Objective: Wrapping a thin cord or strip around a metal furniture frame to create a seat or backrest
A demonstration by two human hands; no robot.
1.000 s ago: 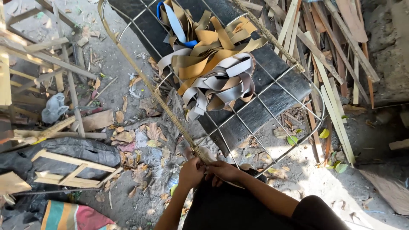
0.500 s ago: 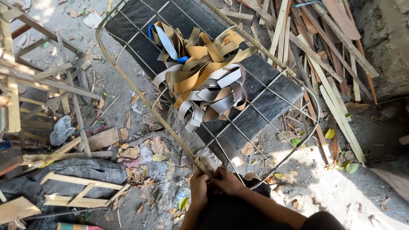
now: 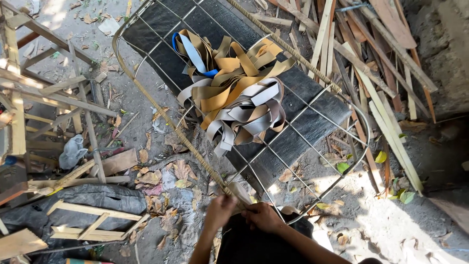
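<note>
While both sets of fingers are pinched at the near corner of the metal frame (image 3: 244,146), we hold the loose end of a tan wrapping strip (image 3: 239,191) there: left hand (image 3: 220,210) closed on the wrapped rail, right hand (image 3: 261,216) closed on the strip just beside it. Fingertips are partly hidden behind the strip, so exact grip points are unclear.

The wrapped rail (image 3: 171,120) runs up and left from our hands; the binding looks tight along it. The corner bend past our right hand is bare wire.

Risks, as we judge them:
- Tension loss at the pinch: if either hand eases, the last turns could slacken and unwind back up the rail.
- The frame rests tilted on a black cushion (image 3: 303,122) over dirt ground (image 3: 391,225), not clamped. Pulling hard could shift or rock it.
- Bare wire grid is near our knuckles, so there's a snag or scrape risk.
- The pile of tan and grey straps (image 3: 234,93) sits loose on the grid, well apart from our hands; a frame jolt could slide it off.
- Scrap wood slats (image 3: 386,98) and dry leaves (image 3: 161,181) crowd the ground, so a dropped strip end would land among debris.
</note>
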